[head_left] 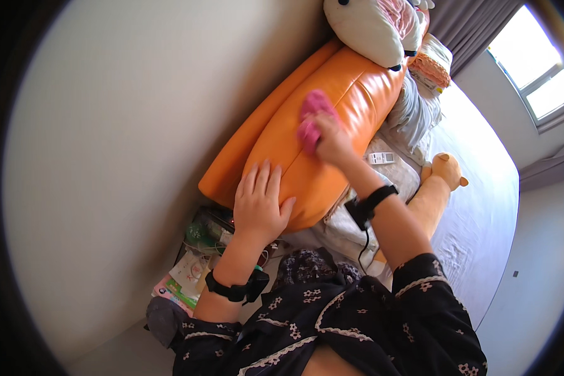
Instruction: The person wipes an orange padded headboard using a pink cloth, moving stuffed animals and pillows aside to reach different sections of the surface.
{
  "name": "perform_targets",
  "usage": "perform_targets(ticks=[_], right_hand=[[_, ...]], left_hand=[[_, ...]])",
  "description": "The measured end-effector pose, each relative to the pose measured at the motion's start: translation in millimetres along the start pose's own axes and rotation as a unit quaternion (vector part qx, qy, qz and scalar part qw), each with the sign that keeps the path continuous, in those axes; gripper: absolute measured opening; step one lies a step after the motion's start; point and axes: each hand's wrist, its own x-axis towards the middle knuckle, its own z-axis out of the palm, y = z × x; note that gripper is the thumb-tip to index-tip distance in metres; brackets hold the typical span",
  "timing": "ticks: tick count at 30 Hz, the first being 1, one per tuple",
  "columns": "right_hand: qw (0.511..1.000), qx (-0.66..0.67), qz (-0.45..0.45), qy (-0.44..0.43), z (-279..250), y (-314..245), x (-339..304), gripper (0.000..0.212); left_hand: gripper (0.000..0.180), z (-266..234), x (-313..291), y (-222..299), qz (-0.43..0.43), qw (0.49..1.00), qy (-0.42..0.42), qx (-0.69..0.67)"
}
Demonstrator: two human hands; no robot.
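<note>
An orange padded headboard with a glossy, leather-like cover runs along the wall beside the bed. My left hand lies flat on its near end, fingers stretched out and holding nothing. Farther along, my right hand grips a bright pink cloth and presses it against the orange surface. The cloth is bunched up and slightly blurred. Black straps with small devices are on both my forearms, and a cable hangs from the right one.
A white plush toy sits at the headboard's far end. On the bed are pillows, a white remote control and a long tan plush toy. Papers and bags crowd the lower left near the wall. A window is at far right.
</note>
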Motion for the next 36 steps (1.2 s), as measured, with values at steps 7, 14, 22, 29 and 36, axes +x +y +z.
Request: perform_targets(ticks=[7,14,22,29,36], right_hand=[[0.929,0.334,0.032,-0.155,-28.4,-63.1,-48.2,0.03],[0.942,0.255,0.128,0.179,-46.6,20.1,29.0,0.013],[0.946,0.282,-0.096,-0.128,15.6,-164.0,-63.4,0.033],[0.865,0.491,0.105,0.008,-51.1,-71.9,-31.9,0.017],[0.954,0.221,0.151,0.137,-40.5,63.9,-65.0,0.026]], left_hand=[[0.051,5.4,-2.4,-5.1,0.005,0.999,-0.043,0.005],[0.044,6.1,3.7,-9.5,-0.012,0.989,0.02,-0.144],[0.039,-22.8,-19.6,-40.2,-0.005,0.912,0.287,-0.292],[0.026,-61.9,-13.1,-40.1,-0.041,0.945,0.126,-0.3],[0.039,-10.9,3.2,11.9,0.117,0.992,-0.022,0.035]])
